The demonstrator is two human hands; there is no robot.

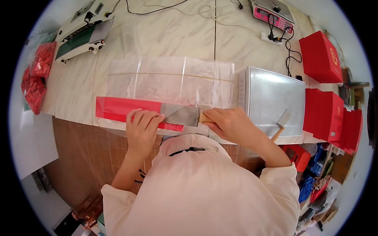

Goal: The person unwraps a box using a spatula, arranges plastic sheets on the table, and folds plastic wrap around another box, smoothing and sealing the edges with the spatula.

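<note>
A wide-bladed knife (181, 114) with a pale wooden handle lies across a long red folded strip (124, 108). My right hand (227, 121) is closed around its handle, the grey blade pointing left. My left hand (142, 124) rests with bent fingers on the red strip, fingertips right by the blade's end and nothing gripped in them. Clear plastic film (161, 80) spreads over the table behind the strip and overlaps it. The strip's lower right corner shows under the blade, near the table's front edge.
At right stands a silver metal box (273, 98) with a small wooden-handled scraper (282, 120) on it. Beyond are red boxes (321, 57), a pink scale (271, 17) and cables. A belt machine (82, 39) and red packets (42, 61) occupy the left.
</note>
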